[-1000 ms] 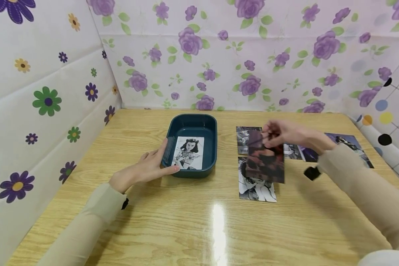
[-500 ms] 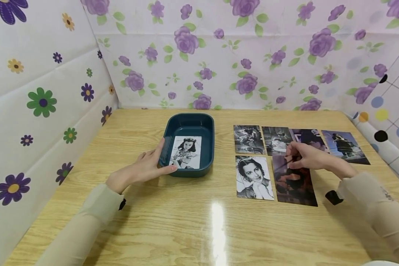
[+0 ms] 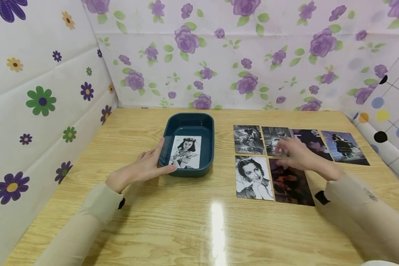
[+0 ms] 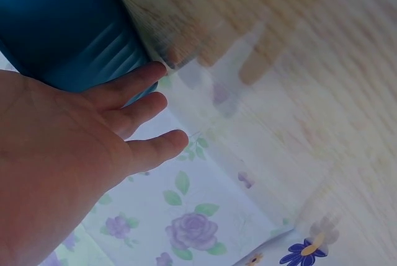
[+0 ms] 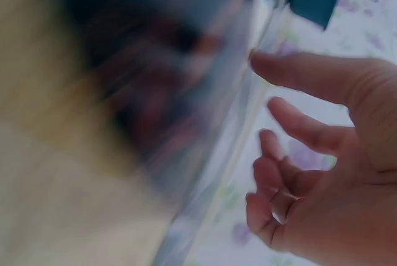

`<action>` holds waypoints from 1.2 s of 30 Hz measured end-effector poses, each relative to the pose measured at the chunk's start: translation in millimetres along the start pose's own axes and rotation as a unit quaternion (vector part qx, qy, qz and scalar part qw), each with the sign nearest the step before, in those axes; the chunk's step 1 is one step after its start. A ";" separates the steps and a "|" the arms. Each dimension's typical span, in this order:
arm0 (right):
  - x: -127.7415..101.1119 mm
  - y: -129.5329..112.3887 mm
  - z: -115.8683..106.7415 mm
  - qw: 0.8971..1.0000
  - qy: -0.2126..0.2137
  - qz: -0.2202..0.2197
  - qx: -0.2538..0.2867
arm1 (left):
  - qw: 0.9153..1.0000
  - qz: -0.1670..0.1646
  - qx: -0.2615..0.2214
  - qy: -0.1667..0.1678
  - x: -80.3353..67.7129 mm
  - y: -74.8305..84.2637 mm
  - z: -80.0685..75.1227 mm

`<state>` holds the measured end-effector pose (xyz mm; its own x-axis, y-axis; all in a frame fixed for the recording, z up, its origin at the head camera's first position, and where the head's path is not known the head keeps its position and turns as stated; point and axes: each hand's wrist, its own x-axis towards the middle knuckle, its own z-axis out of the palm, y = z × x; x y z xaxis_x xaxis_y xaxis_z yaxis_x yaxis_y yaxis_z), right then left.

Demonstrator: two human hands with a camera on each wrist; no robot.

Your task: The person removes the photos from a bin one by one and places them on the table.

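My left hand (image 3: 141, 168) lies along the left side of a dark teal tray (image 3: 210, 147), thumb at its front rim and the other fingers at its side. Inside the tray is a black-and-white portrait photo (image 3: 186, 151). The right hand (image 3: 296, 153) hovers over the far edge of a dark red photo (image 3: 292, 186), fingers spread apart and holding nothing. That photo lies flat on the table beside a black-and-white portrait photo of a person with a hand at the chin (image 3: 254, 177). In the right wrist view the thumb and fingers (image 5: 304, 117) are parted.
Behind these two lies a row of photos: a grey one (image 3: 248, 138), another grey one (image 3: 272, 135) partly under the right hand, a dark purple one (image 3: 310, 138) and a blue-toned one (image 3: 344, 147). Flowered sheets (image 3: 186, 74) wall the table's back and sides.
My right hand has carried the dark red photo rightward, laid it beside the portrait, and let go, moving slightly left. The left hand has stayed at the tray.
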<state>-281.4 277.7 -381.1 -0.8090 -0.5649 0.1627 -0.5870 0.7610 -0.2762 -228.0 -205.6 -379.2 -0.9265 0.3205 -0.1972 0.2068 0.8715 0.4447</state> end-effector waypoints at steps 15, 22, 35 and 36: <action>207.7 -126.5 15.8 0.950 -0.098 -0.031 0.295 | 1.000 -0.004 -0.005 -0.003 -0.5 1.0 -0.3; 242.8 -140.8 52.0 0.949 -0.185 0.037 0.251 | 1.000 -0.003 -0.001 -0.004 0.4 0.7 -0.1; 254.4 -141.4 66.2 0.952 -0.221 0.072 0.201 | 1.000 0.001 -0.006 0.003 -0.5 1.5 -0.1; 254.9 -141.0 67.2 0.951 -0.224 0.071 0.198 | 1.000 0.002 -0.007 0.002 -0.6 1.8 0.0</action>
<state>-402.7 5.0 -364.4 -0.7322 -0.6119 -0.2991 -0.3421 0.7101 -0.6154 -227.1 -204.2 -378.4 -0.9268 0.3227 -0.1919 0.2065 0.8651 0.4572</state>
